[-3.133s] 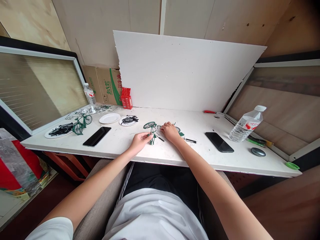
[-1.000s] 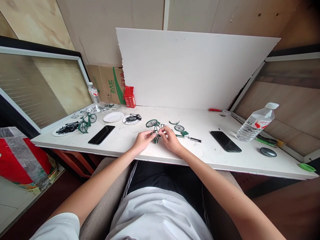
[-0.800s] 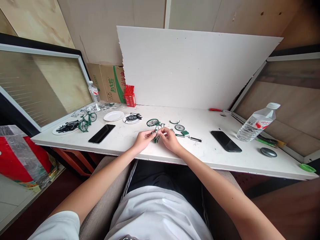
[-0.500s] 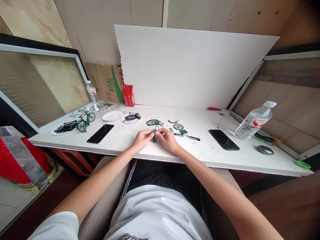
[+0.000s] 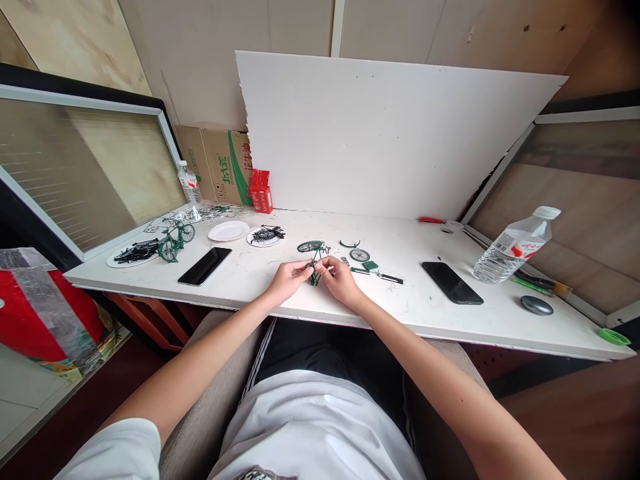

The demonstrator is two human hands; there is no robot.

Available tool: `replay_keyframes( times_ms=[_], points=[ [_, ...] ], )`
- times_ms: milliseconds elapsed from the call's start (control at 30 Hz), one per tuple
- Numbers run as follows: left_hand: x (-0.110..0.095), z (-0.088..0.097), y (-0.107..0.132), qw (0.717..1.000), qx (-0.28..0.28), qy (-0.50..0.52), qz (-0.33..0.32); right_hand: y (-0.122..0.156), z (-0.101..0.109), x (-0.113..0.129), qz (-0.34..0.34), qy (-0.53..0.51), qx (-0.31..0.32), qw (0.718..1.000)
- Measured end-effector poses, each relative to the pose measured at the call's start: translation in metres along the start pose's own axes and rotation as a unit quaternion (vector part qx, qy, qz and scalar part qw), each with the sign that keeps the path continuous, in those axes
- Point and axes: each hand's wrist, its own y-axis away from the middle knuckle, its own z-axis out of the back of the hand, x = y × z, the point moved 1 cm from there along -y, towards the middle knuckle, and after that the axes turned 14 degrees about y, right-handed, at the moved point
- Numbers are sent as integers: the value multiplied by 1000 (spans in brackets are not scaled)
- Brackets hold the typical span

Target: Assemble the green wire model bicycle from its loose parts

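Close to the table's front edge, my left hand [image 5: 289,280] and my right hand [image 5: 340,279] pinch a green model bicycle [image 5: 311,247] from either side. One spoked wheel of it points away from me, and its near part is partly covered by my fingers. Just right of my right hand lie a loose spoked wheel [image 5: 359,255], a curved green piece [image 5: 349,244], a small green block [image 5: 370,265] and a thin black-and-silver rod [image 5: 390,277]. A fully built green model bicycle [image 5: 175,239] stands at the left.
Black parts fill two white plates [image 5: 116,259], with a bare white plate [image 5: 229,231] between them. Phones lie left [image 5: 205,266] and right [image 5: 452,282]. A water bottle [image 5: 517,245] stands at the right, near a dark oval object [image 5: 537,305]. A red box [image 5: 261,191] sits at the back.
The whole view has shifted slightly, so the table appears a little further right. Both hands stay at the model bicycle, with only small finger movement.
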Motion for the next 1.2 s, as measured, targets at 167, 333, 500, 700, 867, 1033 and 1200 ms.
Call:
replay_keyframes(
  times_ms=[167, 333, 500, 700, 867, 1033, 1200],
  points=[
    [1, 1, 0, 1000, 0, -18, -4, 1, 0, -1, 0, 8, -1, 1000],
    [2, 1, -1, 1000, 5, -25, -10, 2, -1, -2, -2, 8, 2, 1000],
    [-2, -1, 1, 999, 17, -26, -15, 1, -2, -4, -1, 9, 0, 1000],
    [-6, -3, 2, 998, 45, -31, -22, 0, -3, -8, 0, 15, 1, 1000],
    [-5, -3, 1, 999, 33, -32, -16, 0, -2, -7, -2, 8, 1, 1000],
    [-5, -3, 2, 999, 27, -30, -16, 2, -1, 0, -20, 5, 3, 1000],
    [-3, -2, 1, 999, 30, -26, -19, 2, 1, 4, -22, 12, 9, 1000]
  ],
)
